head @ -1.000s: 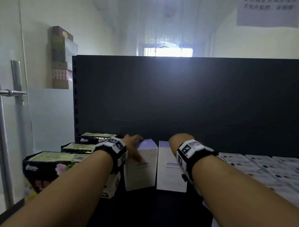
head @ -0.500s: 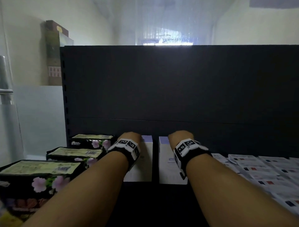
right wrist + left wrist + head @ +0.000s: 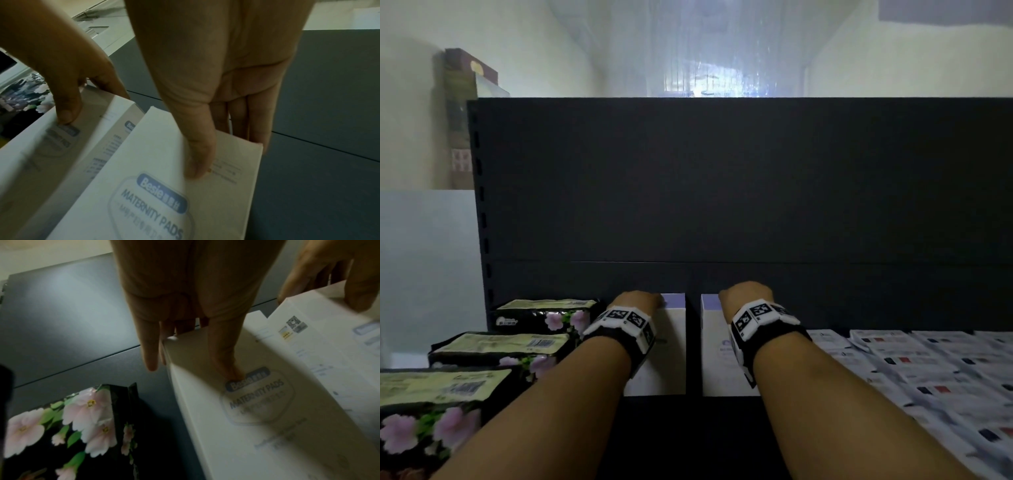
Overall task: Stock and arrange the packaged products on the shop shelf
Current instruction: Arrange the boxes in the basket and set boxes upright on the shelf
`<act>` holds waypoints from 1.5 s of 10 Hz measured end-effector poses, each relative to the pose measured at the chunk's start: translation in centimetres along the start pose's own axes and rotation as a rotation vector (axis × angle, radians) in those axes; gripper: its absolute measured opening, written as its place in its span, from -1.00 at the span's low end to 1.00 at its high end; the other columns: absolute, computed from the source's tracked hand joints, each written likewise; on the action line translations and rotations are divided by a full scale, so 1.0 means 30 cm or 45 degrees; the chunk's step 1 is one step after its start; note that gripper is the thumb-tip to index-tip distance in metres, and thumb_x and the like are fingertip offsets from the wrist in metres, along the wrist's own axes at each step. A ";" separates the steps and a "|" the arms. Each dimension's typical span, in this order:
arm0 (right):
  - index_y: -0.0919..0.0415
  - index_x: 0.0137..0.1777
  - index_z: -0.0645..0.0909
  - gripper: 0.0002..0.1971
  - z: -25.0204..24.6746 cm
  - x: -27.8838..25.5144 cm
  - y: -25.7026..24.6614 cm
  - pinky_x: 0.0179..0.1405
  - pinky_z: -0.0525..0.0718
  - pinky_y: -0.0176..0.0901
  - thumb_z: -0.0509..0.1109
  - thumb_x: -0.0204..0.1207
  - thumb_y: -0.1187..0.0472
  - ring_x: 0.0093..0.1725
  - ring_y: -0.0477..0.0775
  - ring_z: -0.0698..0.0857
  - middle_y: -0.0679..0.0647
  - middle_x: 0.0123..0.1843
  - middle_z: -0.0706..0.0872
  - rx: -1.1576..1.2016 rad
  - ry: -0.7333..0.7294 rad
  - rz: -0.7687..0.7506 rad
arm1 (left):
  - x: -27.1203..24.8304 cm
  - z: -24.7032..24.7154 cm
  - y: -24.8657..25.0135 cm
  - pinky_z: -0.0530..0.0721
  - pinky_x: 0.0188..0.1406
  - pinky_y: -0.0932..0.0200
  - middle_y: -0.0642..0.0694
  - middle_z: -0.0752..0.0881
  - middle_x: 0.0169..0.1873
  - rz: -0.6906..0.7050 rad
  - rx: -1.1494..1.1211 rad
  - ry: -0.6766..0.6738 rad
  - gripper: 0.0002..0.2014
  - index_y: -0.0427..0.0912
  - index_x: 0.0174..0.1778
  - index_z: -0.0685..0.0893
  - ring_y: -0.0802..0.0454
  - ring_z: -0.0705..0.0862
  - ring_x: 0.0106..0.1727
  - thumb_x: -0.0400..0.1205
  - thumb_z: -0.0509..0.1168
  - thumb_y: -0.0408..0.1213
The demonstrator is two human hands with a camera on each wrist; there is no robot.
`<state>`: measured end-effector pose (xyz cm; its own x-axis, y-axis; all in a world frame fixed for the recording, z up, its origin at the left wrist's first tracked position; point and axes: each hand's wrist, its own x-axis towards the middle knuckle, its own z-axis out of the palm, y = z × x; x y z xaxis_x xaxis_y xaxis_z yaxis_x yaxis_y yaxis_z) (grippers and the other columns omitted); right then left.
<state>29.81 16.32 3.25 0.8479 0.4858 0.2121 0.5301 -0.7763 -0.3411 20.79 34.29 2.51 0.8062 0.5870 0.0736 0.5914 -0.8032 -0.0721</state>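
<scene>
While the two white boxes are being set on the shelf (image 3: 688, 428), each is held at its far end by one hand.

Left box (image 3: 664, 359): lying flat, just right of the flowered packs. The left hand (image 3: 635, 301) is clamped over the far end, thumb pressed on the printed top face, fingers (image 3: 151, 353) hooked down over the far edge. The grip is closed round the box, judged so that the box can be slid and squared.

Right box (image 3: 717, 356): lying flat, parallel to the left one, a narrow dark gap between them. The right hand (image 3: 744, 296) has it in the same manner: thumb on top, fingers (image 3: 257, 123) down behind the far edge (label "MATERNITY PADS" readable in the wrist view). The mirrored hold is judged to serve aligning both front edges, which already lie level.

Flowered packs (image 3: 500, 349): three black packs with pink blossoms, in a row running front to back at the shelf's left end. The rearmost lies just beside the left box.

Sachets (image 3: 928, 370): small white packets laid in overlapping rows over the shelf's right part, close beside the right box.

Shelf: dark, matt, with a tall dark back panel (image 3: 722, 178) and a slotted upright at its left.

Room: pale walls, dim light, a bright barred window above the panel, stacked cartons (image 3: 460, 120) against the left wall.
</scene>
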 end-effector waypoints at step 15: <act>0.08 -0.33 0.51 -0.72 0.081 -1.323 0.059 -0.23 0.49 -0.16 0.40 0.57 0.02 -0.15 0.06 0.57 -0.04 -0.32 0.54 -0.297 -0.715 -0.564 | -1.331 0.203 0.023 0.52 -0.19 0.16 -0.06 0.75 -0.03 0.340 -0.480 0.207 -0.85 0.04 -0.12 0.71 -0.11 0.68 0.00 0.55 0.33 0.00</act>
<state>-2.92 -3.36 -8.01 0.4602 0.8560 -0.2356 0.8611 -0.4950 -0.1165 -10.90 10.91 -6.54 0.8982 0.3558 0.2582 0.2925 -0.9222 0.2530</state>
